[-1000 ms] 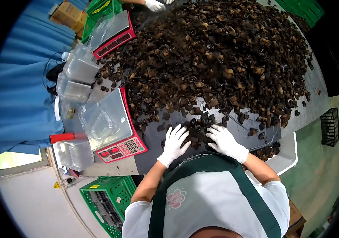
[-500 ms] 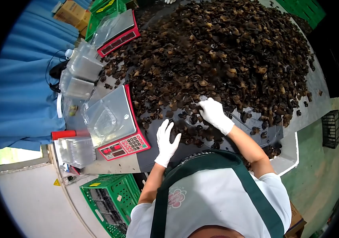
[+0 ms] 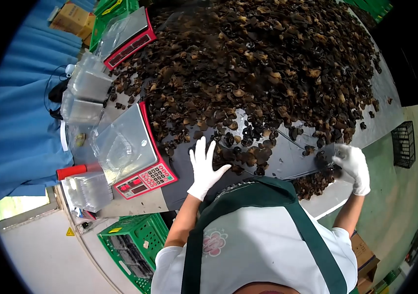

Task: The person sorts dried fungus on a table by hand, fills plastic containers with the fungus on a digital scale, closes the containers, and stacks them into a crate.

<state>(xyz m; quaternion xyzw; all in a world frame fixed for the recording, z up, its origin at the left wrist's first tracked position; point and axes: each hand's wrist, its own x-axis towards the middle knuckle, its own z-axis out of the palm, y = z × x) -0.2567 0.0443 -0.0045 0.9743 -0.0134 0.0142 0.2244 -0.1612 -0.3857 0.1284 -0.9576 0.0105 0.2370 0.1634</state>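
Observation:
My left hand (image 3: pixel 205 169), in a white glove, has its fingers spread above the dark sheet (image 3: pixel 179 193), beside loose pieces of black fungus (image 3: pixel 255 156). Nothing is in it. At the right my gloved right hand (image 3: pixel 354 169) is over the white bin (image 3: pixel 334 198) at the table edge. Dark fungus-like pieces (image 3: pixel 325 157) blur at its fingertips; whether they are held or falling I cannot make out. More black fungus (image 3: pixel 314 184) lies in the bin. A large heap of black fungus (image 3: pixel 267 63) covers much of the table.
A red-edged scale (image 3: pixel 145 181) with a clear plastic container stands left of my left hand, a second scale (image 3: pixel 129 46) behind it. Stacked clear containers (image 3: pixel 89 88) line the left side. Below the table is a green crate (image 3: pixel 133 245); a black crate (image 3: pixel 403 144) stands at right.
My right hand has moved from the near edge of the heap rightward to the bin. My left hand stays near the same spot, fingers spread wider. The view has shifted slightly.

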